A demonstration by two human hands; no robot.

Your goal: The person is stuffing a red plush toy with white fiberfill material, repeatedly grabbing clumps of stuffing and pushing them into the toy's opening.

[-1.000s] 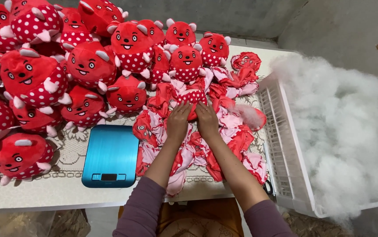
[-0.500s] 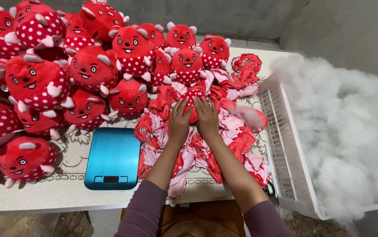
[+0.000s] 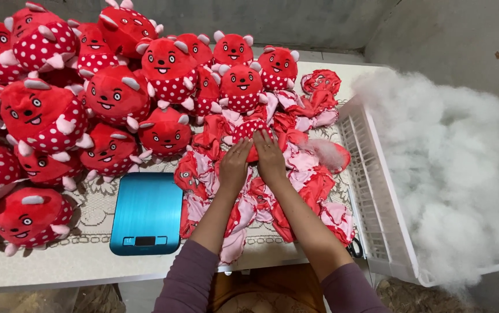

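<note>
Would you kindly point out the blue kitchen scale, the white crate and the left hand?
blue kitchen scale (image 3: 148, 210), head view, middle of platform.
white crate (image 3: 371, 197), head view, slatted near wall.
left hand (image 3: 235, 164), head view, back of hand.

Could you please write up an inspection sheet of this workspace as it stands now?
Surface: white table under a pale lace-patterned cloth.
Job's things: heap of flat, unstuffed red and pink plush skins; both hands rest on the red dotted skin at the top of it.
Clutter: pile of stuffed red dotted plush toys; blue flat kitchen scale; white slatted plastic crate beside loose white fibre filling.
Grippers: left hand and right hand lie palm down, side by side.
Cables: nothing seen.
Surroundings: grey concrete walls.
</note>
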